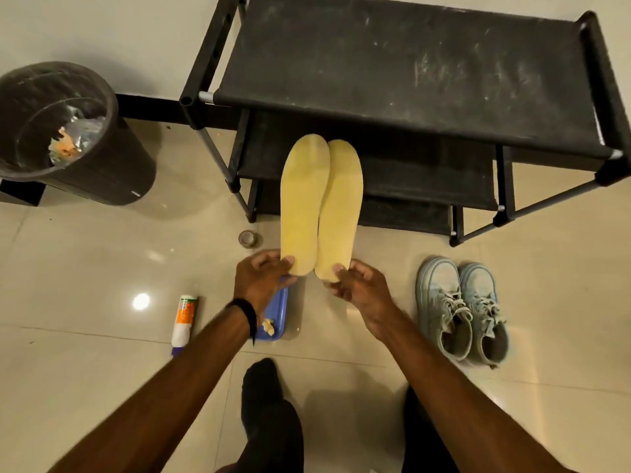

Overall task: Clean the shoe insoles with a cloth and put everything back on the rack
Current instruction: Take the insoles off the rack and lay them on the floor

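Note:
Two yellow insoles are held side by side above the floor, toes pointing toward the black shoe rack. My left hand pinches the heel of the left insole. My right hand pinches the heel of the right insole. A pair of pale blue sneakers stands on the floor to the right. A blue tray lies under my left hand, with a small yellowish crumpled piece on it. I cannot see a cloth clearly.
A dark waste bin with scraps inside stands at the left. A white bottle lies on the tiles left of the tray. A small round cap sits near the rack's leg. My sock-covered foot is below.

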